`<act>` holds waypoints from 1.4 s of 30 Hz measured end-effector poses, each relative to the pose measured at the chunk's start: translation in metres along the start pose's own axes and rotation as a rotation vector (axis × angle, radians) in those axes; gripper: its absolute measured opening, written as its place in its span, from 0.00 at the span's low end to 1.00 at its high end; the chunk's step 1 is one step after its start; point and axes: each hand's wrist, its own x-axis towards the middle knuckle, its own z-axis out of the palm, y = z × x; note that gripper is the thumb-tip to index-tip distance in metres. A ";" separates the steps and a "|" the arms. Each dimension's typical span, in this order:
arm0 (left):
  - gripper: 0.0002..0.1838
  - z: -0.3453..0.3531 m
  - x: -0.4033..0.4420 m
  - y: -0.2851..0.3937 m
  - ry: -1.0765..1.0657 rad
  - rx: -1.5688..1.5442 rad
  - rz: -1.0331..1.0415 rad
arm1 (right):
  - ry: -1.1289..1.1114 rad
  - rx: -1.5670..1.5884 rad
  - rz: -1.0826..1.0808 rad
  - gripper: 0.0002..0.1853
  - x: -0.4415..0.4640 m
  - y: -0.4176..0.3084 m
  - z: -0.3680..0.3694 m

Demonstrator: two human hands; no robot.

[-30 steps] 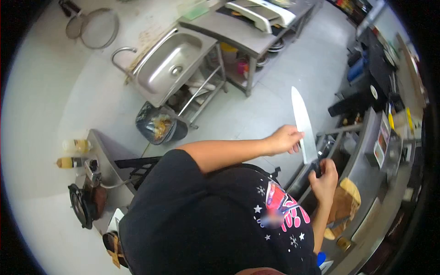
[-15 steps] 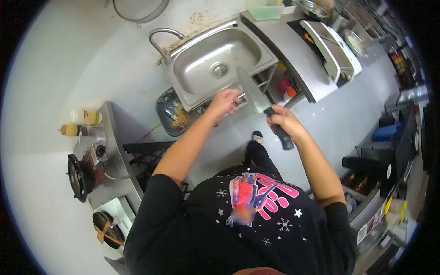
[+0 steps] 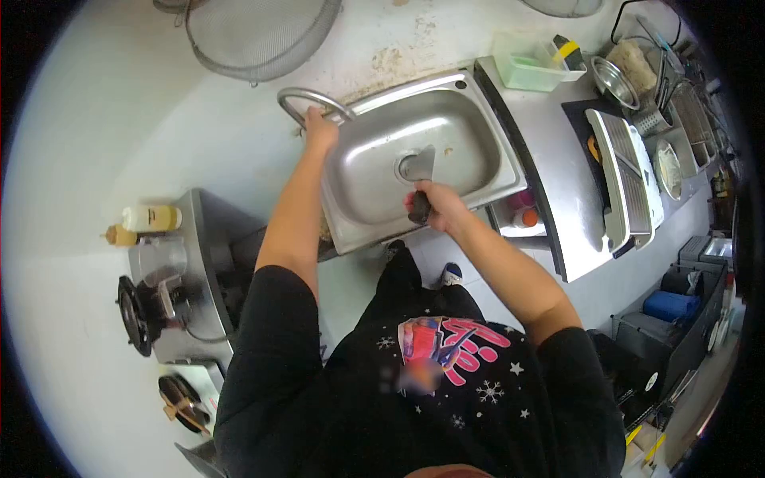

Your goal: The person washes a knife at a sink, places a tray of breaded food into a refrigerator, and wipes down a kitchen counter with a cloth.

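My right hand (image 3: 440, 205) is closed around the black handle of a broad-bladed kitchen knife (image 3: 422, 163). The blade points down and away from me, into the steel sink (image 3: 374, 209), over the drain area. At the sink's back left corner, my left hand (image 3: 321, 132) is closed on the lower part of the curved metal faucet (image 3: 307, 94). Its fingertips are partly hidden by the faucet and the hand itself. No running water can be made out.
A steel counter (image 3: 550, 151) adjoins the sink on the right, with a mandoline slicer (image 3: 625, 179), a green plastic container (image 3: 530, 73) and a metal bowl (image 3: 613, 82). A mesh strainer (image 3: 263, 36) hangs on the wall. Squeeze bottles (image 3: 151, 218) stand at the left.
I have moved closer to the sink. My left hand has gone from the sink's front edge to the faucet. My right hand has brought the knife over the basin.
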 end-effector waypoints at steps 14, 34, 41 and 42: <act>0.17 0.010 0.012 -0.028 0.075 0.197 0.412 | 0.071 0.480 -0.067 0.09 0.081 0.008 0.093; 0.09 0.047 -0.083 -0.010 -0.828 -0.934 -0.817 | 0.309 -0.978 -0.482 0.19 0.083 0.036 0.091; 0.07 0.085 -0.076 -0.036 -0.779 -0.933 -0.995 | 0.179 -1.667 -0.350 0.29 0.029 0.019 0.079; 0.08 0.081 -0.074 -0.028 -0.744 -0.957 -1.000 | 0.145 -1.712 -0.360 0.29 0.019 0.013 0.077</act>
